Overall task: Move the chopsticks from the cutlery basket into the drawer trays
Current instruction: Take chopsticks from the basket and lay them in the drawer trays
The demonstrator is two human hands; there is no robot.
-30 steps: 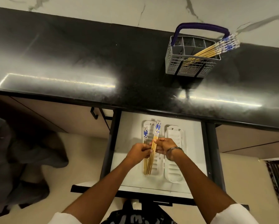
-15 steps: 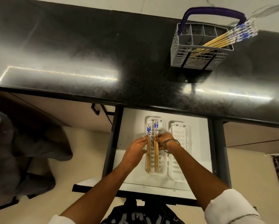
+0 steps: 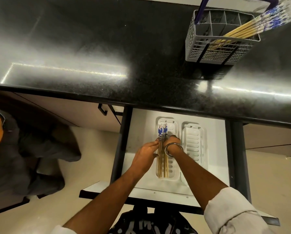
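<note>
Several wooden chopsticks [image 3: 163, 159] with blue-and-white tops lie lengthwise in the left white tray [image 3: 174, 178] of the open drawer [image 3: 141, 125]. My left hand [image 3: 146, 154] presses straight fingers against the bundle's left side. My right hand [image 3: 172, 142], with a metal bangle on the wrist, touches the bundle's right side; its fingers are mostly hidden. The right white tray [image 3: 193, 142] holds no chopsticks. More chopsticks [image 3: 242, 29] lean out of the grey cutlery basket [image 3: 208, 53] on the counter at the far right.
The black glossy countertop [image 3: 90, 48] overhangs the back of the drawer. The basket has a purple handle [image 3: 202, 12]. A shut drawer with a black handle [image 3: 102, 110] sits to the left. Someone in dark clothes [image 3: 23, 149] is on the floor at the left.
The chopsticks went from being held up in both hands to lying in the left tray. Both hands now press the bundle's sides. The camera moved closer.
</note>
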